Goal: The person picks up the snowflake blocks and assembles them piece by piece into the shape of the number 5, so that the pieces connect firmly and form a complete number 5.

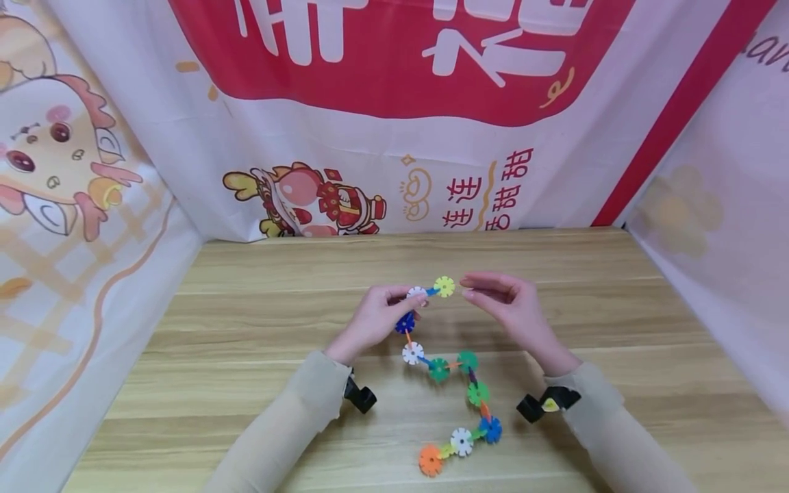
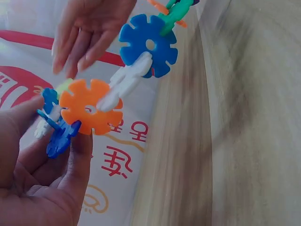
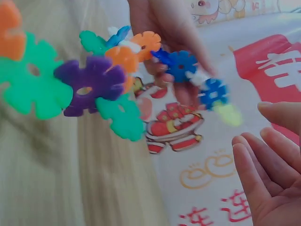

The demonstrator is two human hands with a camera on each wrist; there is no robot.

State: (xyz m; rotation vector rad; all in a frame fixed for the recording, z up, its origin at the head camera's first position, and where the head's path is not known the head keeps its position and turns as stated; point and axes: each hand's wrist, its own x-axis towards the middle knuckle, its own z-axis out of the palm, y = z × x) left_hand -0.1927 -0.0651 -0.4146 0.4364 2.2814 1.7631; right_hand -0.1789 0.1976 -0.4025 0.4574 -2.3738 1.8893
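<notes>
A chain of interlocking plastic snowflake discs winds through the head view in white, green, blue, purple and orange. My left hand pinches it near its far end, thumb over a white disc. Beyond that grip, a yellow disc forms the tip, joined by a blue one. My right hand holds nothing; its fingertips are just right of the yellow disc, with a small gap in the right wrist view. At the chain's near end is an orange disc. Dark blue and orange discs hang by my left fingers.
A wood-grain table lies under the hands. Printed cloth stands along its back, with more cloth at both sides. Black wrist cameras sit on both forearms, close to the chain on either side.
</notes>
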